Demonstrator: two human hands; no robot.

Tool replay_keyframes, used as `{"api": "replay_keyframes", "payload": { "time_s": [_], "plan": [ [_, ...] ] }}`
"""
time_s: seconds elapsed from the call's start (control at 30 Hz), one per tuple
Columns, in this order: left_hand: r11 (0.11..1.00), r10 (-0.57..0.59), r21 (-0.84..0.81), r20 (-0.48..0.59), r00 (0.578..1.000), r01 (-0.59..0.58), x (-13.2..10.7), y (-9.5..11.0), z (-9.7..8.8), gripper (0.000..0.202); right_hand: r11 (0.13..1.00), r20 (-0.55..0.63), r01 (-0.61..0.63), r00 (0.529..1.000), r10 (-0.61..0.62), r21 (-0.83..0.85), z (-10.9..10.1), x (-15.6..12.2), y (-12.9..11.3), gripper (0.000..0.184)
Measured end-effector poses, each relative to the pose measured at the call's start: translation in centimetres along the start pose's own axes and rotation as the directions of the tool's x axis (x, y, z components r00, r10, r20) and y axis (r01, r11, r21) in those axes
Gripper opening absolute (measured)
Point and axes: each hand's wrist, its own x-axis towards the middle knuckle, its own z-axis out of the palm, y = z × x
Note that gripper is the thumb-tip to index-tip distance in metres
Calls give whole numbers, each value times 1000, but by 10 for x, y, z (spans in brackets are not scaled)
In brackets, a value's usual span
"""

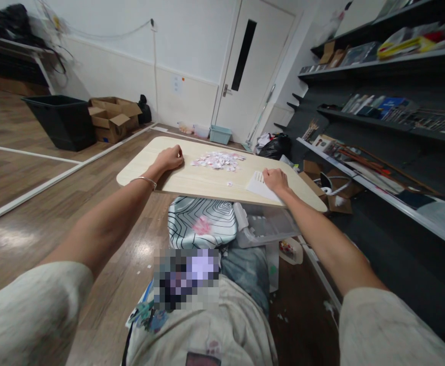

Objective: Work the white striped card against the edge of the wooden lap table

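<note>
On the pale wooden table [203, 185], a heap of small white and pinkish paper pieces [220, 160] lies near the middle. One single small paper piece [229, 184] sits apart, closer to the front edge. My left hand [170, 158] rests left of the heap with its fingers curled closed; anything inside them is hidden. To the right of the heap, my right hand [276, 180] is closed over the far right part of a white sheet [259, 187] that bears a row of small marks. What its fingers hold, if anything, cannot be made out.
Below the table's front edge are a patterned cushion-like item [201, 223] and a clear plastic box [268, 226]. Dark shelves [382, 114] with supplies stand on the right. A black bin [62, 124] and cardboard boxes [112, 119] stand at the left back. A door [253, 66] is behind.
</note>
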Motion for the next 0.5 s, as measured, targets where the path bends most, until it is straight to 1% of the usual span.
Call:
{"api": "replay_keyframes", "payload": {
  "time_s": [0.1,0.2,0.3,0.5],
  "plan": [
    [1000,2,17,-4,1000,-2,1,0,1,55,1000,10,-9,1000,9,23,9,-1,4,65],
    [1000,6,20,-5,1000,-6,3,-1,2,54,998,-5,4,1000,-3,55,15,2,7,64],
    [1000,2,-4,-16,1000,-2,4,-2,3,54,996,-38,10,999,-6,87,20,5,9,65],
    [1000,-7,-30,-17,1000,7,5,-4,3,53,988,-139,-23,989,45,154,25,4,11,66]
  ]
}}
